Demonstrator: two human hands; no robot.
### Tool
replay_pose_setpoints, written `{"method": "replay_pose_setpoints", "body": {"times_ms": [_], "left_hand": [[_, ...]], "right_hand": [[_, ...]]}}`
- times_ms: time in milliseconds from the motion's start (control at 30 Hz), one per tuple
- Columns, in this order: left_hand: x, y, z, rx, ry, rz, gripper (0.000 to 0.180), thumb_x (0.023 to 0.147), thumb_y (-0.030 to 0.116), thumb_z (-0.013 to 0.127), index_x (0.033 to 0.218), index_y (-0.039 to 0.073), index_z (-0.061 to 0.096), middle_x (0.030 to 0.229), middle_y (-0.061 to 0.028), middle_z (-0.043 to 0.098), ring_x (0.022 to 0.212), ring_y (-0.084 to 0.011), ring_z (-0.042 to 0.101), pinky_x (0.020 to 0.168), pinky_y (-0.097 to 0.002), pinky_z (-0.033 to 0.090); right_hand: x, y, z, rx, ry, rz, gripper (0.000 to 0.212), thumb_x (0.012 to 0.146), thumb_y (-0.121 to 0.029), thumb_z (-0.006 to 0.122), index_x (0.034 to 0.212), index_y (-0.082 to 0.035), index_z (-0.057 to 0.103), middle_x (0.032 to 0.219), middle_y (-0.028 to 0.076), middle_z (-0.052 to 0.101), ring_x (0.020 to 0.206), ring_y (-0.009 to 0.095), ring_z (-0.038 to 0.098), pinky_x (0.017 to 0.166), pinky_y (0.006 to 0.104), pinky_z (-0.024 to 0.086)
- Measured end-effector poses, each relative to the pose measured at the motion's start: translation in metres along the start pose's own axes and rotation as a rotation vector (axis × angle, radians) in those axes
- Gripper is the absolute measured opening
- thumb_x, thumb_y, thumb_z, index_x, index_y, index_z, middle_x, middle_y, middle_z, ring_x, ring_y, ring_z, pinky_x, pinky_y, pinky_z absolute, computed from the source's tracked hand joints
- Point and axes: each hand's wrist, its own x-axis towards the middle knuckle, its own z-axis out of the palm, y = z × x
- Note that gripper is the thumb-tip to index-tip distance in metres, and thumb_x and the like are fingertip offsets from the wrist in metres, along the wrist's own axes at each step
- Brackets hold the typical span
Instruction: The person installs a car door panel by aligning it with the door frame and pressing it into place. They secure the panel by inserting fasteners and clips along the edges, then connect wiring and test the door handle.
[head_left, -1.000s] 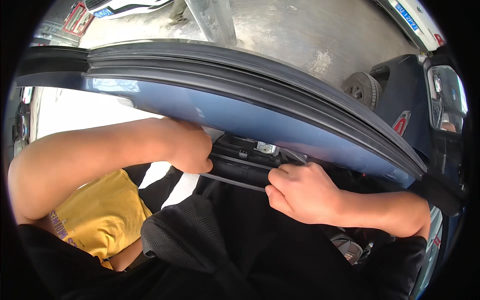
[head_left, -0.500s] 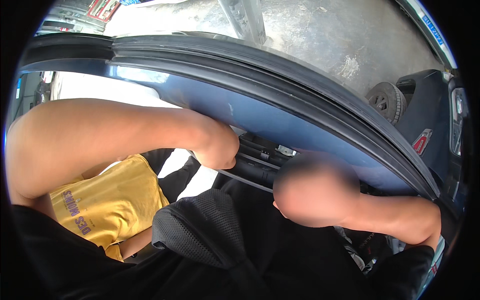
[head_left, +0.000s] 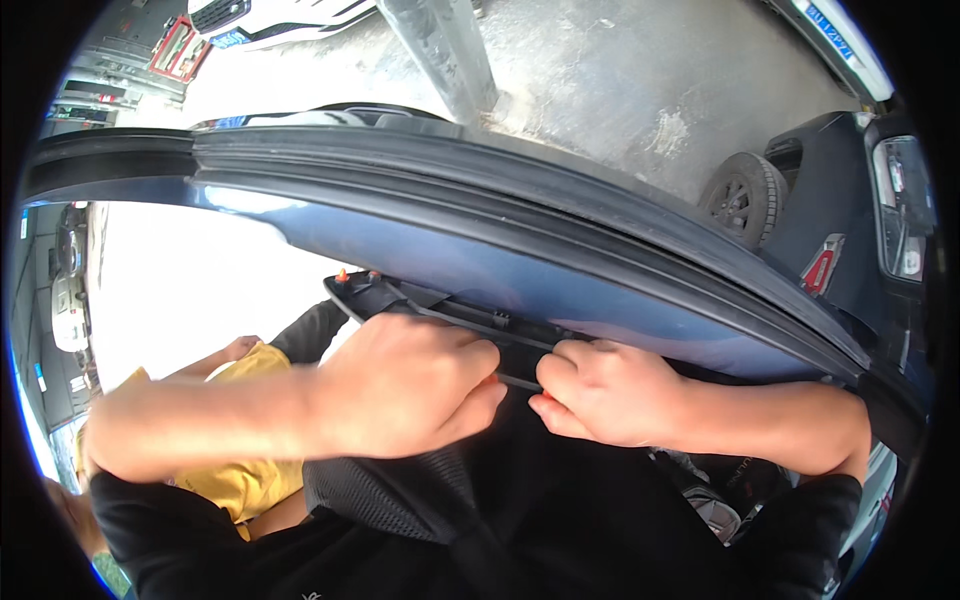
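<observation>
A long black plastic trim panel (head_left: 522, 362) runs along the inner side of a blue car door (head_left: 480, 245). An orange clip (head_left: 342, 275) stands up at its left end. My left hand (head_left: 415, 380), fingers curled in, closes over the panel's near edge. Just to its right, my right hand (head_left: 610, 390) is closed on the same edge, knuckles up. A narrow gap separates the two hands. Their fingertips are partly hidden, as is much of the panel beneath them.
The door's black rubber-lined upper edge (head_left: 500, 190) arches across in front of me. At left is a person in a yellow shirt (head_left: 250, 485). Beyond the door are a metal post (head_left: 445, 60), a wheel (head_left: 740, 200), a dark fender (head_left: 825, 190) and a red tool rack (head_left: 180, 48).
My left hand has come nearer and to the right, close beside the right hand. The panel's left end with its orange clip now shows. The view has shifted, and the yellow-shirted person appears lower.
</observation>
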Motion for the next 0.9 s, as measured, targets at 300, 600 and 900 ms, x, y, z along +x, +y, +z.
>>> {"method": "replay_pose_setpoints", "body": {"times_ms": [300, 600, 900], "left_hand": [[0.01, -0.011, 0.071, -0.18, 0.617, 0.293, 0.021, 0.076, 0.014, 0.071, 0.092, 0.002, 0.063, 0.09, -0.0101, 0.063, 0.071, -0.0271, 0.055, 0.067, -0.0358, 0.046], [0.006, -0.001, 0.07, -0.062, 0.624, 0.342, 0.027, 0.075, 0.026, 0.073, 0.096, 0.01, 0.067, 0.107, -0.007, 0.059, 0.094, -0.0268, 0.057, 0.085, -0.0422, 0.042], [0.02, 0.019, 0.085, 0.297, 0.579, 0.511, 0.034, 0.073, 0.023, 0.06, 0.097, -0.001, 0.063, 0.103, -0.0107, 0.057, 0.097, -0.0258, 0.054, 0.086, -0.0417, 0.041]], "right_hand": [[-0.004, -0.011, -0.007, -0.412, 0.205, -0.196, 0.024, 0.075, -0.023, 0.065, 0.067, -0.01, 0.047, 0.064, 0.002, 0.04, 0.048, 0.015, 0.045, 0.042, 0.0253, 0.036], [-0.04, -0.05, 0.038, 1.698, 0.392, 0.905, 0.015, 0.084, -0.01, 0.041, 0.086, 0.0, 0.052, 0.06, 0.006, 0.044, 0.045, 0.012, 0.035, 0.042, 0.025, 0.027], [-0.032, -0.056, 0.077, 1.965, 0.683, 0.82, 0.054, 0.093, -0.058, 0.033, 0.1, -0.009, 0.055, 0.073, 0.003, 0.058, 0.049, 0.013, 0.049, 0.041, 0.0266, 0.037]]}}
